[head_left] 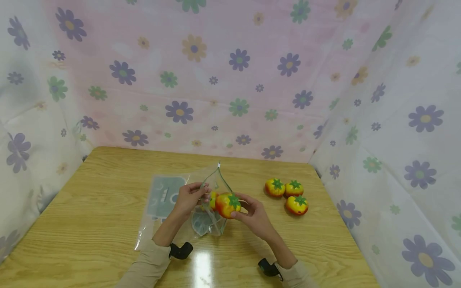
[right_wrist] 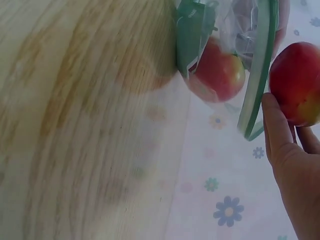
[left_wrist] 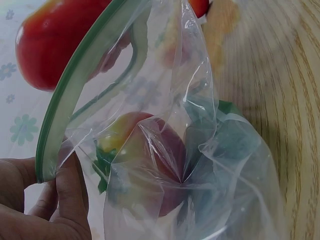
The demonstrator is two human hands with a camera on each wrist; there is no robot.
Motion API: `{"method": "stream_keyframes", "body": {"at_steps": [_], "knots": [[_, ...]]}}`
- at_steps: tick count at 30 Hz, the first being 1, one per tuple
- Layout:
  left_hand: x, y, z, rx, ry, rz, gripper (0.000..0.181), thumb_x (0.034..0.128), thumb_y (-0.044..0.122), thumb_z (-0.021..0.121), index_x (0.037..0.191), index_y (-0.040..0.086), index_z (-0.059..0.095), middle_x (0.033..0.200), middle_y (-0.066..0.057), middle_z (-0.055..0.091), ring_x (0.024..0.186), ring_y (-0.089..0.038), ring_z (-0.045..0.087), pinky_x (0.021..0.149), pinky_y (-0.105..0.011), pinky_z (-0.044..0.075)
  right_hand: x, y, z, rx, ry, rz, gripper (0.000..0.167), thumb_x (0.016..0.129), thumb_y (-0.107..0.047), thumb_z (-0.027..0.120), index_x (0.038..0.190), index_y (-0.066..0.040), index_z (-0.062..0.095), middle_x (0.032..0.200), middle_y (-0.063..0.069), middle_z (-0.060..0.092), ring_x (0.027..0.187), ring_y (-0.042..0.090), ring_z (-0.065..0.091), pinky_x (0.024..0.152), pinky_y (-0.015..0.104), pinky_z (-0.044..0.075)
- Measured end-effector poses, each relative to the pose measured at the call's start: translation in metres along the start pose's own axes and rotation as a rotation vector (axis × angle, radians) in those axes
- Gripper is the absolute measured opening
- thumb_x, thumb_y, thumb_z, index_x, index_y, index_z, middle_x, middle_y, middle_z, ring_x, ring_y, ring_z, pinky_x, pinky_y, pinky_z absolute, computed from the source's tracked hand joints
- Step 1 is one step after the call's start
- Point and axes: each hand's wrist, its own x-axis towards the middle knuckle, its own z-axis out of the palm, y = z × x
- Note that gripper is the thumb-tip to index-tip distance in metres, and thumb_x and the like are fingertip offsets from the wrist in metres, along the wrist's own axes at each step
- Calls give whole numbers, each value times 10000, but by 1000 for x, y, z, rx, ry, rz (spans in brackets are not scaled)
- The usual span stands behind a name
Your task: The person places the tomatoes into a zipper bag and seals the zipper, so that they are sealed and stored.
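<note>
My left hand [head_left: 187, 200] pinches the green-lined mouth of a clear zip bag [left_wrist: 200, 165], which stands spread apart. Inside the bag sits a toy tomato [left_wrist: 150, 145], yellow and red with a green leaf top, seen through the plastic. With thumb and fingers, my right hand [head_left: 257, 218] holds another toy tomato [head_left: 227, 205] at the bag's mouth. In the right wrist view this held tomato [right_wrist: 296, 82] is just outside the green rim [right_wrist: 257, 85], with fingertips close to that rim.
Three more toy tomatoes [head_left: 294, 188] sit together on the wooden table [head_left: 108, 224], right of the hands. Clear plastic with a grey-green printed panel [head_left: 165, 196] lies flat at the left; whether it belongs to the held bag I cannot tell. Flowered curtains [head_left: 216, 80] enclose the table.
</note>
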Motion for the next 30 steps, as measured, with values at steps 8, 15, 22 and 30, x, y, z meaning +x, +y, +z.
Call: {"method": "stream_keyframes", "body": {"at_steps": [8, 15, 22, 30], "knots": [[-1, -1, 1, -3, 2, -4, 291, 1015, 26, 608, 1254, -140, 620, 945, -90, 753, 711, -85, 701, 671, -217, 608, -1, -1, 9, -56, 33, -4, 571, 896, -34, 774, 1416, -1, 538, 1457, 235, 488, 1198, 118, 608, 943, 307, 575], [1, -1, -1, 27, 6, 7, 290, 1016, 51, 617, 1247, -124, 634, 954, -94, 753, 716, -87, 700, 666, -216, 606, 3, -2, 10, -176, 95, -61, 570, 844, 8, 810, 1371, -51, 602, 1384, 184, 581, 1244, 327, 595, 955, 342, 574], [0, -1, 0, 10, -1, 7, 293, 1013, 33, 616, 1249, -140, 624, 892, -39, 747, 686, -79, 690, 647, -203, 598, 9, 2, 14, -253, 112, -28, 559, 842, -48, 831, 1359, -91, 624, 1367, 138, 606, 1251, 356, 594, 972, 370, 569], [-2, -1, 2, 15, 5, 13, 292, 1009, 67, 638, 1203, -151, 637, 882, -46, 757, 648, -70, 659, 527, -172, 511, 12, 1, 20, -235, 88, 43, 581, 869, -67, 810, 1404, -36, 583, 1385, 165, 587, 1237, 368, 596, 926, 292, 581]]}}
